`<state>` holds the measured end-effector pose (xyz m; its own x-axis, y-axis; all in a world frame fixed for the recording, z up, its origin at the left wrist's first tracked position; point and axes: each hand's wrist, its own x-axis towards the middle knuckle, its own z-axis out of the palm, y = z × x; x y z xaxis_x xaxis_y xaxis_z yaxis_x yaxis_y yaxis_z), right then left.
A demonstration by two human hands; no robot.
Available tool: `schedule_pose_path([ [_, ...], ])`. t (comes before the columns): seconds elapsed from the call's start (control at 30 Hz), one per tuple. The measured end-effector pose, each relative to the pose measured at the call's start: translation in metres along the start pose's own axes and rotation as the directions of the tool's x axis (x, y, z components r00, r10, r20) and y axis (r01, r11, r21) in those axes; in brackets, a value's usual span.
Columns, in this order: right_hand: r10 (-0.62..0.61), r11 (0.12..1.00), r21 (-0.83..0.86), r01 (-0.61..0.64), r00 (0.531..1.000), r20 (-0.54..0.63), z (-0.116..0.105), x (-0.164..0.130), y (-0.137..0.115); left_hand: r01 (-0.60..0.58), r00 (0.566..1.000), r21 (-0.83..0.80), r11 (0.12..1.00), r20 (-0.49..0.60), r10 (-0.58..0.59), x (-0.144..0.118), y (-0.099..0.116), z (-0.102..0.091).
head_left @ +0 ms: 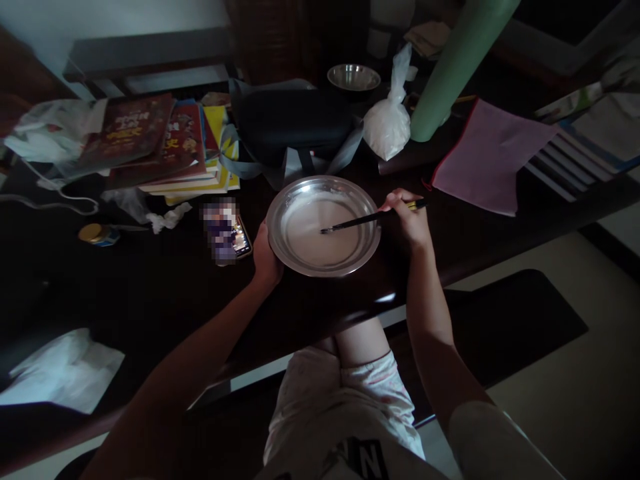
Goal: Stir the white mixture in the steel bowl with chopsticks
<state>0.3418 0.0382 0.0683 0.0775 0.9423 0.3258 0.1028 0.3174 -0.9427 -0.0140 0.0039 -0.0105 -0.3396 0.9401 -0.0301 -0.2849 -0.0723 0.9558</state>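
Note:
A shiny metal bowl stands on the dark table, with a pale, whitish layer spread over its bottom. My left hand is closed against the bowl's left side; its fingertips are hidden behind the rim. Pinched in my right hand, beyond the bowl's right rim, is a thin black paintbrush with a yellow mark near its upper end. The brush slants down to the left, and its tip is over the middle of the pale layer. Whether the tip touches it, I cannot tell.
A lit phone lies left of the bowl. Behind are a black bag, a knotted bag of white powder, a green cylinder and another metal bowl. Books and a small jar sit left; a pink pouch lies right.

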Motion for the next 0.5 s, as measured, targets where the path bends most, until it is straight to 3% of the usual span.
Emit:
schedule_pose_path([
  [0.2,0.031,0.999,-0.020,-0.029,0.995,0.092,0.0028,-0.0005,-0.0023,0.038,0.999,-0.018,0.999,-0.026,-0.038,-0.0057,0.0077,0.0088],
  [0.37,0.018,1.000,-0.019,-0.018,1.000,-0.018,0.0042,-0.0012,-0.0050,0.034,0.999,-0.024,0.999,-0.014,-0.034,-0.0043,0.0064,0.0058],
  [0.5,0.029,0.999,-0.040,-0.026,0.997,0.064,0.0051,-0.0015,-0.0054,0.034,0.999,-0.047,0.998,-0.024,-0.035,-0.0050,0.0049,0.0080],
])
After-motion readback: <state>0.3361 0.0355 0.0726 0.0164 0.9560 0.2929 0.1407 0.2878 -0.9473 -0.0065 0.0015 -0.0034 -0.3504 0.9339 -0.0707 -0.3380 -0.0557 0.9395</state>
